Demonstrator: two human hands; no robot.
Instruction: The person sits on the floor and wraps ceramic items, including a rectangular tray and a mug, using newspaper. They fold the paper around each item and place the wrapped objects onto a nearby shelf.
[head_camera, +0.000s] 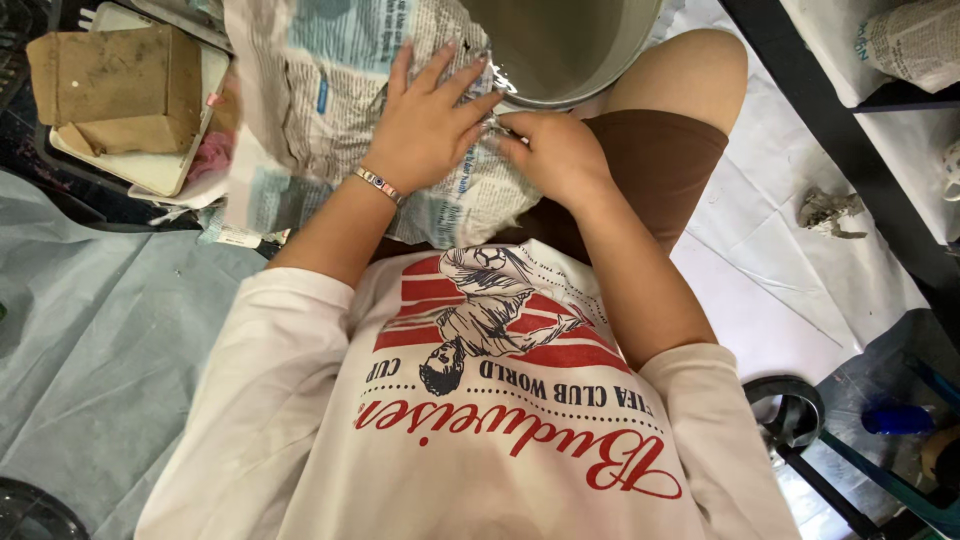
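Note:
A crumpled sheet of newspaper (320, 100) lies over my lap and wraps the lower side of a grey metal pot (560, 45) at the top of the view. My left hand (425, 125), with a bracelet at the wrist, lies flat with spread fingers on the newspaper beside the pot's rim. My right hand (555, 150) has its fingers curled, pinching the paper's edge just under the rim. The two hands touch at the fingertips.
A worn cardboard box (120, 85) sits on a tray at top left. Grey cloth (90, 330) covers the floor on the left, white sheeting (780, 280) on the right with a crumpled scrap (828, 210). A dark bar (850, 150) runs diagonally at the right.

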